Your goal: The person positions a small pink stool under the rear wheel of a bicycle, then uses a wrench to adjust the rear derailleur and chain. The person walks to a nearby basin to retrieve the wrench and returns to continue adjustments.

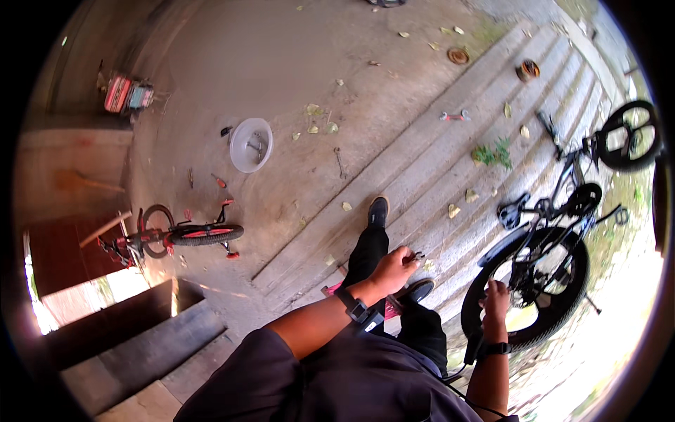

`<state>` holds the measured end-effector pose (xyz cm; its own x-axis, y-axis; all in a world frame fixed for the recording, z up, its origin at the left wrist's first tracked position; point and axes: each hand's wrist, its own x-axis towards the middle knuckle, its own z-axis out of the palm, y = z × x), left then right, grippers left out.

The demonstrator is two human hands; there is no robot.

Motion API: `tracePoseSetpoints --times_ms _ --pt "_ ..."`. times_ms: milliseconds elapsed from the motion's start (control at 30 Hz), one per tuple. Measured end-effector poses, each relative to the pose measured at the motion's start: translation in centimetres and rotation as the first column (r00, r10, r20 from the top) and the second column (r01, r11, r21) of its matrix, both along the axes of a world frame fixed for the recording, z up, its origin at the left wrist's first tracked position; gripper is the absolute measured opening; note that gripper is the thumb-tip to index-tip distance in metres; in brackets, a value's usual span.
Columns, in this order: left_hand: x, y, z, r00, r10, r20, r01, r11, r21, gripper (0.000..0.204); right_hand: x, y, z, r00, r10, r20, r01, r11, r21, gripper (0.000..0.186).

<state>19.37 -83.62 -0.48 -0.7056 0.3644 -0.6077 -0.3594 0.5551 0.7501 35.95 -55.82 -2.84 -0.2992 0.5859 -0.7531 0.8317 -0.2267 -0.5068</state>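
Note:
My left hand [394,269] is in front of my body with its fingers closed on a small dark metal object [416,257], too small to name. To its right, my right hand [495,301] has its fingers curled beside the rear wheel [569,302] of a black bicycle [583,202]. What the right fingers hold, if anything, I cannot make out. The bicycle stands on the lower steps at my right. I wear a dark band on each wrist.
Concrete steps [436,162] run diagonally, scattered with leaves and a red-ended spanner [453,116]. A white bucket [243,144], small tools, a small red bicycle [190,233] and a toolbox [126,95] are at left. A rusty can [527,69] and a plant [492,156] are at right.

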Motion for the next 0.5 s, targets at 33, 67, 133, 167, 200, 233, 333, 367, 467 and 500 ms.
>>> tracePoseSetpoints --times_ms 33,67,133,167,200,233,333,367,467,500 --pt "-0.6 -0.8 -0.3 1.000 0.030 0.009 -0.030 0.999 0.037 0.024 -2.1 -1.1 0.8 0.993 0.108 -0.044 -0.110 0.993 -0.038 0.031" --pt "-1.9 -1.2 -0.3 1.000 0.012 0.001 -0.012 0.999 0.036 0.025 -4.2 -2.3 1.6 0.975 0.209 -0.081 -0.215 0.974 -0.067 0.027" --pt "-3.6 -2.1 -1.7 0.994 0.090 0.060 -0.100 0.975 0.198 0.026 -9.5 -4.9 3.6 0.882 0.445 -0.155 -0.459 0.886 -0.067 0.024" --pt "-4.2 -2.5 -3.9 0.989 0.108 0.100 -0.130 0.959 0.252 0.026 -11.9 -6.0 3.8 0.796 0.572 -0.198 -0.587 0.809 -0.022 0.026" --pt "-5.7 -2.8 -3.2 0.984 0.127 0.127 -0.159 0.946 0.282 0.025 -14.8 -7.2 4.7 0.695 0.680 -0.233 -0.694 0.720 0.031 0.028" --pt "-7.1 -3.2 -2.4 0.977 0.145 0.155 -0.187 0.932 0.310 0.025 -17.5 -8.4 6.0 0.618 0.744 -0.254 -0.768 0.640 0.005 0.031" --pt "-12.7 -5.4 1.7 0.899 0.232 0.372 -0.387 0.820 0.421 0.024 -25.6 -12.8 9.2 0.460 0.767 -0.447 -0.874 0.481 -0.072 0.030" --pt "-14.0 -6.4 2.5 0.849 0.288 0.443 -0.490 0.742 0.457 0.024 -28.7 -14.6 11.2 0.445 0.755 -0.481 -0.892 0.421 -0.165 0.032" --pt "-17.7 -9.1 4.8 0.773 0.352 0.527 -0.613 0.628 0.480 0.026 -34.2 -17.2 12.9 0.511 0.754 -0.413 -0.853 0.384 -0.354 0.028" --pt "-19.0 -9.7 6.2 0.746 0.363 0.559 -0.641 0.618 0.454 0.027 -36.0 -17.7 13.4 0.518 0.779 -0.355 -0.824 0.342 -0.452 0.026"
